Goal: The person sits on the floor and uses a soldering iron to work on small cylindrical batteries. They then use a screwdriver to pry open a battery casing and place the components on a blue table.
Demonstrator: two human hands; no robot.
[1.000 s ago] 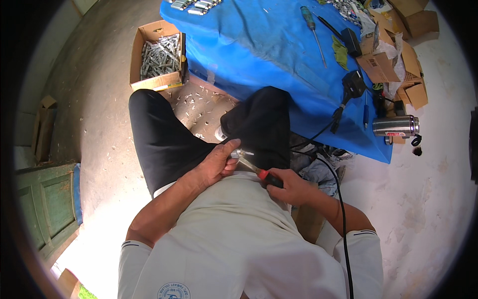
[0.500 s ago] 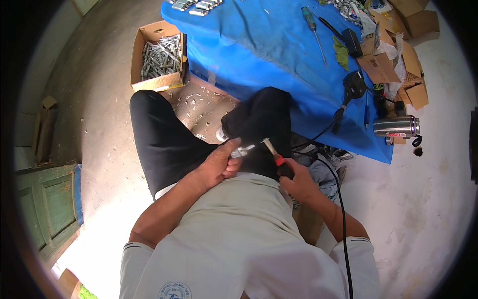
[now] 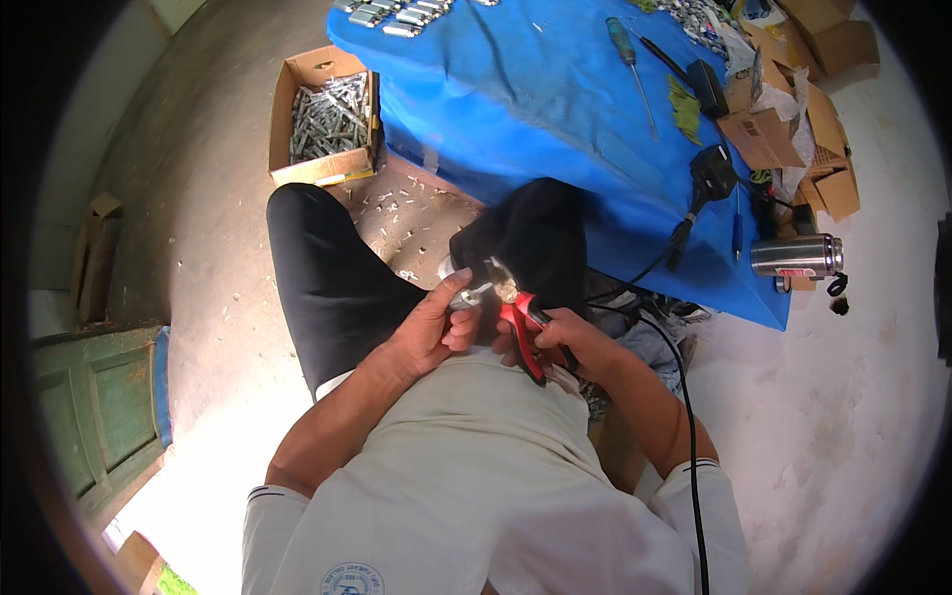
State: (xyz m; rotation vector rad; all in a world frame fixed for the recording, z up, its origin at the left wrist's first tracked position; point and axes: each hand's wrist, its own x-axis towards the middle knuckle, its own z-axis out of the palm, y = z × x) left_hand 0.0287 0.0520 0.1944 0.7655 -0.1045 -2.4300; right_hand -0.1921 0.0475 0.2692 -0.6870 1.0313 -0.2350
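Observation:
Over my lap, my left hand [image 3: 433, 322] is closed around a small silvery cylindrical part [image 3: 468, 297] with a thin white tip, its thumb lying along the top. Its exact kind does not show. My right hand [image 3: 575, 340] grips red-and-black-handled pliers [image 3: 525, 342]. Their handles are spread and their jaws, which look parted, are close beside the white tip. Whether the jaws touch it I cannot tell.
A cardboard box [image 3: 275, 129] of metal tubes stands on the floor beside small white scraps [image 3: 405, 233]. The blue-covered table [image 3: 516, 99] bears silver pieces [image 3: 402, 30], a screwdriver [image 3: 632, 59] and a steel flask [image 3: 793, 256]. A black cable [image 3: 689, 426] hangs by my right arm.
The pliers have swung from pointing up to the left into a handles-spread pose, nearer my left hand. The view has shifted slightly.

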